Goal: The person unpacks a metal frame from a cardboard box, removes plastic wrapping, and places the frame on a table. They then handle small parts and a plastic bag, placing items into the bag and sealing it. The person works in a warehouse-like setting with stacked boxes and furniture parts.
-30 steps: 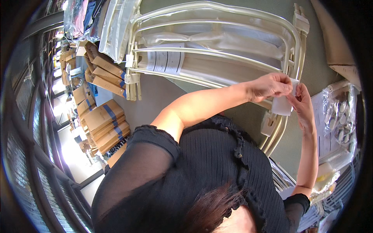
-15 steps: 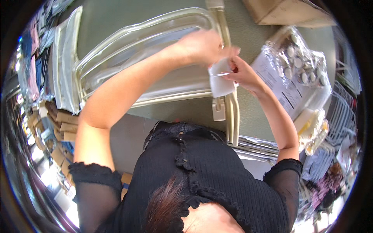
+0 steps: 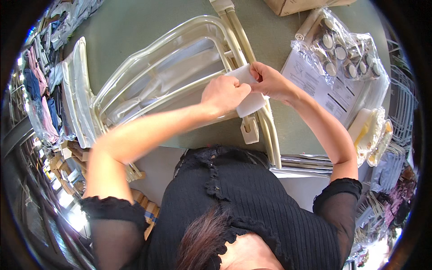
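A cream metal tube frame [image 3: 202, 20] with clear plastic stretched over its bars lies on the table. A white foam sheet [image 3: 252, 106] is folded over the frame's right-hand tubes. My right hand [image 3: 272, 83] pinches this sheet between thumb and fingers at its right edge. My left hand [image 3: 225, 95] is a closed fist at the sheet's left side, its thumb side almost meeting my right thumb; what it grips is hidden. Just below the sheet, a cream plastic bracket [image 3: 249, 130] hangs beside the long cream tubes [image 3: 269, 135] that reach the table's near edge.
On the right, clear bags of round-ended parts [image 3: 337, 54] lie over a printed sheet [image 3: 310, 83]. Behind them stands a cardboard box [image 3: 292, 5]. Plastic-wrapped yellow-white pieces [image 3: 366, 135] sit at the right edge. Garments [image 3: 42, 99] hang at far left.
My left hand has come down from the upper tubes to the sheet's left side, closing into a fist. The sheet, hanging flatter before, is now folded around the tubes. The view has shifted slightly.
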